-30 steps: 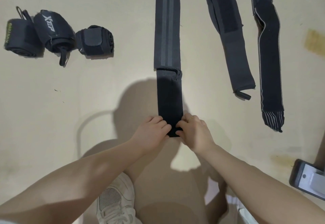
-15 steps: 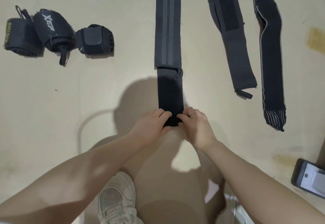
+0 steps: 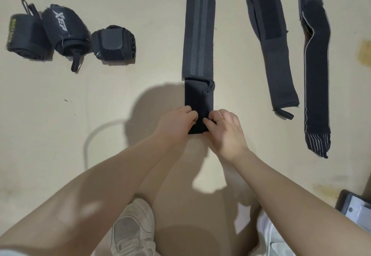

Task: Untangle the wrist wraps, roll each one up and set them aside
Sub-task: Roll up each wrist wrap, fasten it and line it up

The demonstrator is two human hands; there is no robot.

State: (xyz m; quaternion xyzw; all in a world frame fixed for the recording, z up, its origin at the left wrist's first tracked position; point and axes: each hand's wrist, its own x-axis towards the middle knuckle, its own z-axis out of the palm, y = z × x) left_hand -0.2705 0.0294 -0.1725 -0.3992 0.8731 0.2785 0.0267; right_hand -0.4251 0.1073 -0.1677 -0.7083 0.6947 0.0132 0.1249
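Left hand: your left hand [image 3: 176, 121] pinches the near end of the striped wrap [image 3: 198, 34], fingers curled on its left edge.
Right hand: your right hand [image 3: 224, 127] grips the same end from the right, thumb on the dark fabric.
Striped wrap: lies flat on the floor [image 3: 60, 135], running far from your hands, centre of view.
Flat wraps: XUEYING wrap [image 3: 271, 40] and edged wrap [image 3: 315, 65] lie to the right, apart.
Rolled wraps: three rolls [image 3: 66, 32] sit far left, touching.

Three rolled wraps [image 3: 68, 36] lie left of three flat wraps [image 3: 198, 34].
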